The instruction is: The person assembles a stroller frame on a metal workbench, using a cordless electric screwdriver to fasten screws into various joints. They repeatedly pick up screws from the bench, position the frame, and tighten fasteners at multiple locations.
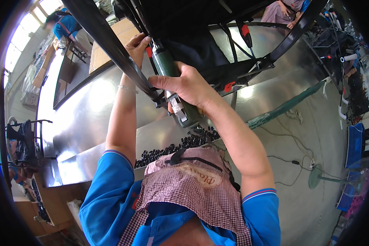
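Observation:
My right hand (186, 84) is wrapped round a dark green power screwdriver (164, 61), its thumb lying across the body. The tool slants up and away, and its narrow tip points at a black tubular frame (110, 47) with dark fabric (201, 49) stretched on it. Beyond the slanting tube, my left hand (137, 46) is closed, thumb and fingertips together close to the tool's tip. What those fingers pinch is hidden. Red clips (229, 86) sit on the frame's straps to the right of my right hand.
Under the frame is a shiny metal-topped table (98, 102). Small black plastic parts (192, 141) are heaped along its near edge. A green rolled edge cover (270, 115) runs to the right. Cables (293, 141) and a fan (315, 177) are on the floor. Other people work at the far left and far right.

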`<control>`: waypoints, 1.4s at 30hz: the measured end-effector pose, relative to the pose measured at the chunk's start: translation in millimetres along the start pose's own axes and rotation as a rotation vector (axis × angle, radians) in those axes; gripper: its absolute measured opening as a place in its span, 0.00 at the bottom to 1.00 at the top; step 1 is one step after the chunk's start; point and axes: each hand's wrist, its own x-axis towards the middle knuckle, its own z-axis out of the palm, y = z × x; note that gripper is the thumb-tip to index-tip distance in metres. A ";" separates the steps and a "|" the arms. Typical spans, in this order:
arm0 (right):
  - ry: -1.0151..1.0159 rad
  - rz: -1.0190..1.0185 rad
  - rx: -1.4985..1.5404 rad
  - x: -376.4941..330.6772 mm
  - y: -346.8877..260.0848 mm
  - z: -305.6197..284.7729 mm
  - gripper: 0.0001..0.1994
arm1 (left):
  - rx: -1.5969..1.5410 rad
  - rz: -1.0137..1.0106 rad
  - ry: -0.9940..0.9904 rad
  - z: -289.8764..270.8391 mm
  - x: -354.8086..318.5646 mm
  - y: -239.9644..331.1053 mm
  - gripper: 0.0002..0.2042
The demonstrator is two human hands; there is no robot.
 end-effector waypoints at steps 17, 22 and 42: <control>0.039 -0.043 -0.148 15.2 8.0 5.3 0.40 | 0.000 -0.025 -0.011 -7.8 2.1 -5.4 0.15; 0.024 -0.047 0.002 15.6 2.3 -2.3 0.33 | -0.037 -0.179 -0.052 5.3 1.1 16.5 0.18; -0.149 0.202 -0.177 -222.3 108.8 -170.9 0.61 | 0.651 -0.440 -0.584 23.2 -320.5 -107.1 0.07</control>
